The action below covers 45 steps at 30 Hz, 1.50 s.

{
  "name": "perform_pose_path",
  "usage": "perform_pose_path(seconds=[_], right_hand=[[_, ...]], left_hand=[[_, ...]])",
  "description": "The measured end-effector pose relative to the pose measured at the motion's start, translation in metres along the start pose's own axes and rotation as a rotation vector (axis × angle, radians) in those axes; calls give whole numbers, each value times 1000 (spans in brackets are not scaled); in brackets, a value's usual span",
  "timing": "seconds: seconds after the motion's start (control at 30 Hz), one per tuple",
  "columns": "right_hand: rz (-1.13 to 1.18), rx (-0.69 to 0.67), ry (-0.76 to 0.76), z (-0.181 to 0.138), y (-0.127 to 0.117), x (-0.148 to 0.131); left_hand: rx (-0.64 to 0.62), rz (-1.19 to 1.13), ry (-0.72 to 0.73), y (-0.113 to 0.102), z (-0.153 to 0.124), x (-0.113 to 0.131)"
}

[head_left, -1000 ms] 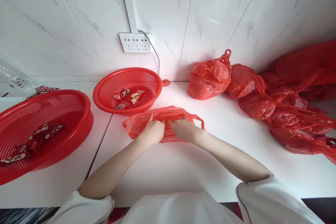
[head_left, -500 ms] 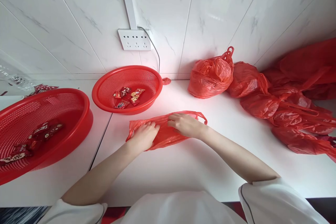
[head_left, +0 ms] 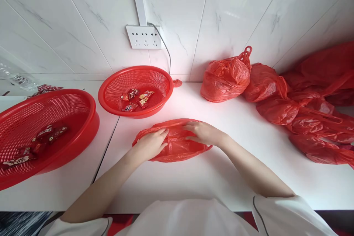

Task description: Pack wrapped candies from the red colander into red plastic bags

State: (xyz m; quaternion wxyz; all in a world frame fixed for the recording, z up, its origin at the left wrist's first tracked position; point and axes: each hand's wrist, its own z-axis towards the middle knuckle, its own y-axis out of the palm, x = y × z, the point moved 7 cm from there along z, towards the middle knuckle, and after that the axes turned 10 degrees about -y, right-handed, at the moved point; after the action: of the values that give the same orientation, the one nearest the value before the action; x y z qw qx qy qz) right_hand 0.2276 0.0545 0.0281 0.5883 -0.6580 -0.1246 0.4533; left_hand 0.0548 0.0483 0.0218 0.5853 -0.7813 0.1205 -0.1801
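A thin red plastic bag (head_left: 177, 143) lies crumpled on the white counter (head_left: 210, 177) in front of me. My left hand (head_left: 151, 143) rests on its left part, fingers curled into the plastic. My right hand (head_left: 204, 132) lies on its right part with fingers bent and pressing the film. Just behind the bag stands a round red perforated basket (head_left: 163, 77) with a few small red snack packets (head_left: 135, 99) inside.
A larger red basket (head_left: 83, 103) with several packets stands at the left, over a seam in the counter. A tied full red bag (head_left: 225, 79) and a heap of more red bags (head_left: 306, 107) fill the back right. A wall socket (head_left: 143, 37) with a cable is behind.
The bag has been pulled open from a flat strip into a rounder, puffed shape. My hands have moved apart on it, and its right handle loop is no longer seen.
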Motion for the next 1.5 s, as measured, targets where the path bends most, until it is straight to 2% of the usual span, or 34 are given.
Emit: perform_pose_path(seconds=[0.1, 0.23, 0.3, 0.43, 0.6, 0.73, 0.83, 0.93, 1.03, 1.1, 1.13, 1.2, 1.3, 1.37, 1.43, 1.5], right_hand=[[-40, 106, -141, 6, -8, -18], [-133, 72, -207, 9, 9, -17], [-127, 17, -158, 7, 23, -6], [-11, -86, -10, 3, 43, 15], [99, -74, 10, 2, 45, 23], [108, -83, 21, 2, 49, 31], [127, -90, 21, 3, 47, 33], [154, -31, -12, 7, 35, 26], [205, 78, -21, 14, 19, 16], [280, 128, 27, 19, 10, 12], [320, 147, 55, 21, 6, 9], [381, 178, 76, 27, -5, 1], [395, 238, 2, 36, -31, -20], [348, 327, -48, 39, -54, -33], [267, 434, -53, 39, -76, -41], [184, 506, -26, 36, -90, -42]], left_hand=[[203, 17, 125, -12, -3, 16], [290, -13, 325, -15, -5, 19], [267, -57, 341, -11, -2, 10], [138, -212, 221, 2, 10, -15], [5, -341, 85, 17, 21, -37], [-16, -444, 113, 20, 25, -41], [10, -663, 111, 16, 29, -44], [87, -1134, -110, 6, 32, -64], [-52, -1650, -401, 10, 31, -77], [-137, -1862, -539, 10, 28, -79], [-139, -1934, -577, 8, 28, -79], [-85, -2054, -572, 4, 30, -78], [80, -2200, -446, 2, 36, -76], [197, -2240, -381, 5, 38, -76], [229, -2234, -351, 13, 36, -74], [205, -2205, -353, 21, 33, -71]])
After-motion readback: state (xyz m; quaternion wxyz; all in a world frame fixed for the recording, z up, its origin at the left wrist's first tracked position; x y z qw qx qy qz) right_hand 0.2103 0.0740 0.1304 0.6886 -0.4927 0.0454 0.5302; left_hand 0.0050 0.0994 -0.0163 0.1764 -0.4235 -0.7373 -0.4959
